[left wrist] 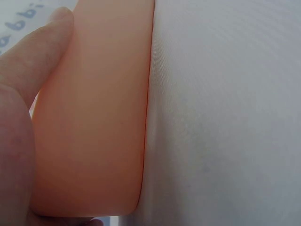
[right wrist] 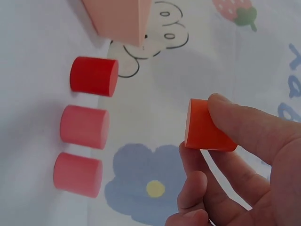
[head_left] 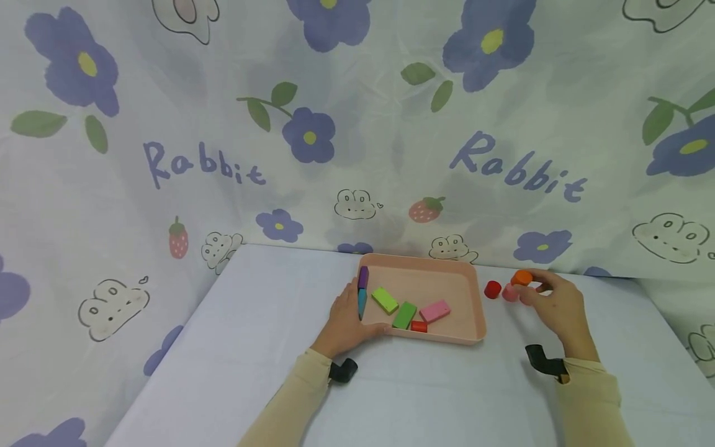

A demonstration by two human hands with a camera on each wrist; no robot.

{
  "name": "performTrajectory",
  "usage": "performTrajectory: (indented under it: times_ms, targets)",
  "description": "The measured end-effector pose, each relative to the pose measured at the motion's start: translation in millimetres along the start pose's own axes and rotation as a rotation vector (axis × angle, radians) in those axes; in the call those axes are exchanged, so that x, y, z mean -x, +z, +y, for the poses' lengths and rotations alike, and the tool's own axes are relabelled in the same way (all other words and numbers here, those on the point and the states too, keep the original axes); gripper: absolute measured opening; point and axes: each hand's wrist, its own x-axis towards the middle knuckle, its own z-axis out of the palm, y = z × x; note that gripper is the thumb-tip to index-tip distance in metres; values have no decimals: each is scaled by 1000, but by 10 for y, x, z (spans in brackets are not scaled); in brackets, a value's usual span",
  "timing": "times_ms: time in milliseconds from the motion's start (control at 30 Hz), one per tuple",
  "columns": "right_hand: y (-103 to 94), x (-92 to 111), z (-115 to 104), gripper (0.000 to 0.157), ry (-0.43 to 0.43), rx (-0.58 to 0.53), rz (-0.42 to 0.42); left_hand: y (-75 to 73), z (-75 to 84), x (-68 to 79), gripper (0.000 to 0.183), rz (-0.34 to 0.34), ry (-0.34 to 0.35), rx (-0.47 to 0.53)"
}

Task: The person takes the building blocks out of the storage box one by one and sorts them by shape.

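Observation:
My right hand [head_left: 558, 307] pinches an orange cylinder block [right wrist: 202, 125] between thumb and fingers, raised above the table to the right of the tray. Below it stand a red cylinder [right wrist: 94, 76] and two pink ones, a nearer pink cylinder [right wrist: 77, 174] and a middle pink cylinder [right wrist: 84, 126], in a row. My left hand [head_left: 343, 320] holds the peach tray [head_left: 430, 264] at its front left corner, its thumb [left wrist: 44, 54] along the front wall and the fingers along the left side. From the left wrist, those fingers are mostly hidden behind the tray.
Inside the tray lie a lime block [head_left: 385, 300], a green block [head_left: 404, 315], a pink block [head_left: 434, 311], a small red block [head_left: 419, 326], and purple [head_left: 364, 277] and blue [head_left: 362, 303] pieces along the left wall. A printed cloth wall [head_left: 368, 174] rises behind the white table [head_left: 436, 397].

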Motion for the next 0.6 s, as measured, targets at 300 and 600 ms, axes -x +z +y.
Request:
performTrajectory:
  times_ms: [300,600]
  targets:
    - [-30,-19,138,57,10,15,49,12,-16,-4,130,6,-6,-6]
    - [-33,-41,223,52,31,28,50,12,-21,-15,130,3,-5,-13]
